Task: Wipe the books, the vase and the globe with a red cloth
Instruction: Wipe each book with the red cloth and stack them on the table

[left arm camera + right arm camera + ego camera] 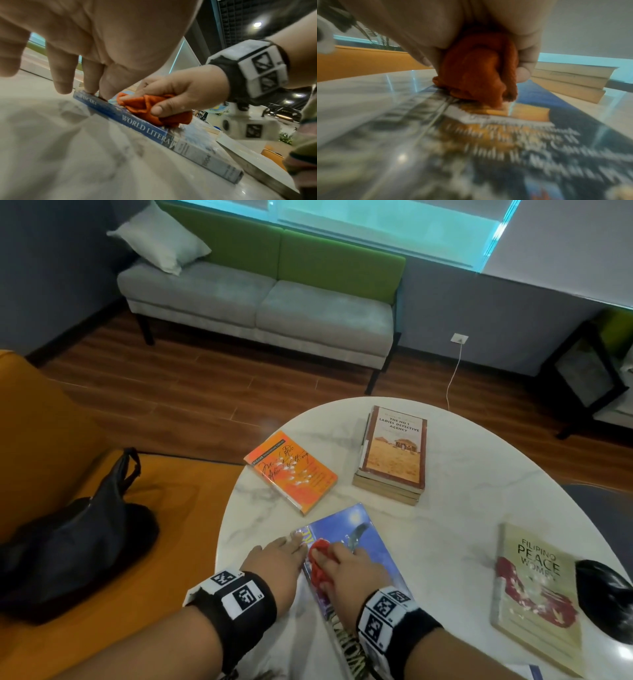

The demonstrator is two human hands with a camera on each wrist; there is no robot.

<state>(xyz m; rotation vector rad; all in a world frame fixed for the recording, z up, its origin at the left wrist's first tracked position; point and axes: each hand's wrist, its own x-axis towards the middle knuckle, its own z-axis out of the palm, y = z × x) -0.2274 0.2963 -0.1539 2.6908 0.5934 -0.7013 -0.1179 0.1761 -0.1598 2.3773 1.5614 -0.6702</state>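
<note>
A blue book [364, 537] titled World Literature [144, 126] lies flat near the front edge of the round white marble table [462, 484]. My right hand [346, 566] grips a bunched red cloth [317, 563] and presses it on the book's cover [539, 121]; the red cloth [154, 108] [479, 81] sits balled under the fingers. My left hand [279, 556] lies flat with straight fingertips [91, 83] pressing the book's far left corner. An orange book [291, 470], a stack of books [394, 457] and a beige book [537, 594] also lie on the table.
A black rounded object [606, 594] sits at the table's right edge beside the beige book. An orange seat holds a black bag [75, 539] to the left. A grey and green sofa [260, 296] stands beyond, across wooden floor. A globe [216, 108] shows faintly behind my right hand.
</note>
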